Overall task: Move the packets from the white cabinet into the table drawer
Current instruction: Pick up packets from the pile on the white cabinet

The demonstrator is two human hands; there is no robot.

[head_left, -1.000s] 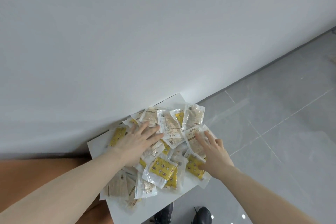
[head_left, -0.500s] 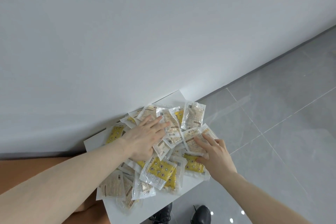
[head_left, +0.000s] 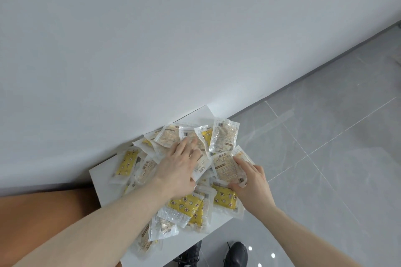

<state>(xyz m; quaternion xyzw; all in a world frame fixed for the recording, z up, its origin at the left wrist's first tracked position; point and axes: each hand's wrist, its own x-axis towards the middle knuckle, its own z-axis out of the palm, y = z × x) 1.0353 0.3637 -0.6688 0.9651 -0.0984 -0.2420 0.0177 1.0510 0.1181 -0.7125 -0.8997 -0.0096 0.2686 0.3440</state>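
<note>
while the left hand (head_left: 176, 168) presses spread fingers on the packets (head_left: 184, 204) (cabinet top), the right hand (head_left: 249, 182) pinches one.

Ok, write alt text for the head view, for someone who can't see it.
Two bare hands press into a heap of packets on a white cabinet top against a wall: the left hand lies flat on them, the right hand pinches one packet. Grey floor tiles and black shoes show below.

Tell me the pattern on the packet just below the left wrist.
Yellow packet with small brown star and moon shapes, head view.
</note>
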